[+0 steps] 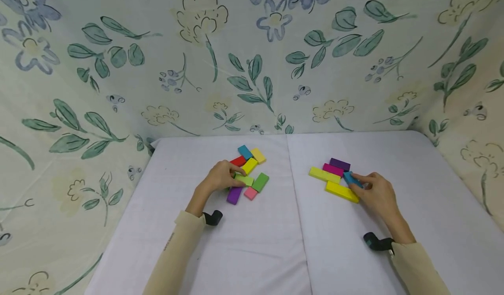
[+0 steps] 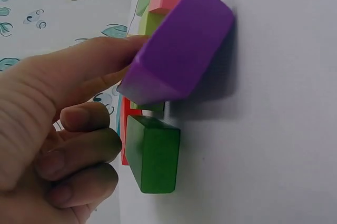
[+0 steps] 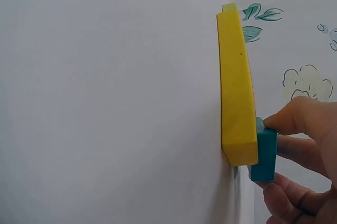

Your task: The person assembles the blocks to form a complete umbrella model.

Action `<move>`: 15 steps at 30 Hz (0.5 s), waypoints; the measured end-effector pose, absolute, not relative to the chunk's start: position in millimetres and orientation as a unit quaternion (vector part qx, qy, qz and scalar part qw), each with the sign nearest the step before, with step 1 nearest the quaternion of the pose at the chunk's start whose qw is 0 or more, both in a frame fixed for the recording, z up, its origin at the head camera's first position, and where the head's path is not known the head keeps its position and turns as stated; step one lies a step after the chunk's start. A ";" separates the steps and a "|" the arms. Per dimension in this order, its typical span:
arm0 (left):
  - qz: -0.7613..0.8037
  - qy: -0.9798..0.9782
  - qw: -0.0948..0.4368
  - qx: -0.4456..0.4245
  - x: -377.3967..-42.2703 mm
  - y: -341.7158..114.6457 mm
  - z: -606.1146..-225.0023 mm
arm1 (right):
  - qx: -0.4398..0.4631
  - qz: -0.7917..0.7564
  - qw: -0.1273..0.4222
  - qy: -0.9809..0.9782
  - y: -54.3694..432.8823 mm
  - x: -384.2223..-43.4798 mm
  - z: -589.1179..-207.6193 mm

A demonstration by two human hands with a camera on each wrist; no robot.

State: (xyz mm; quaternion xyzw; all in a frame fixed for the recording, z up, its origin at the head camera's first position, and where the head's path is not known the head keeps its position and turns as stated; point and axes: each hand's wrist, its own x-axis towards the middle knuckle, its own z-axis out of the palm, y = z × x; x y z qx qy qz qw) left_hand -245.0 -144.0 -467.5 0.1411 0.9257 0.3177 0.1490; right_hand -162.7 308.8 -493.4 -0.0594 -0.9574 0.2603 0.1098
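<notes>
My left hand pinches a lime-green block between thumb and fingers, in the middle of a loose cluster. Around it lie a red block, a bright yellow block, a green block, a pink block and a purple block. In the left wrist view the purple block hides the fingertips. At the right cluster, my right hand pinches a blue block beside a long yellow block. Magenta and dark purple blocks sit just behind.
Another blue block and a pale yellow block lie at the back of the left cluster. A long yellow-green block belongs to the right one. The white cloth has a crease between the clusters; floral fabric hangs behind.
</notes>
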 end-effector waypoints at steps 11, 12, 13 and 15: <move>0.347 0.915 0.158 0.134 -245.8 -143.2 -471.3 | -0.033 0.301 0.170 -0.938 303.1 -167.3 -487.8; 0.350 0.914 0.158 0.131 -245.7 -142.8 -471.3 | -0.029 0.303 0.173 -0.937 301.8 -167.2 -487.2; 0.353 0.913 0.159 0.128 -245.8 -142.3 -471.3 | -0.025 0.305 0.175 -0.936 300.8 -167.1 -486.9; 0.356 0.912 0.160 0.124 -245.7 -140.7 -471.2 | -0.023 0.309 0.175 -0.935 298.6 -167.1 -486.4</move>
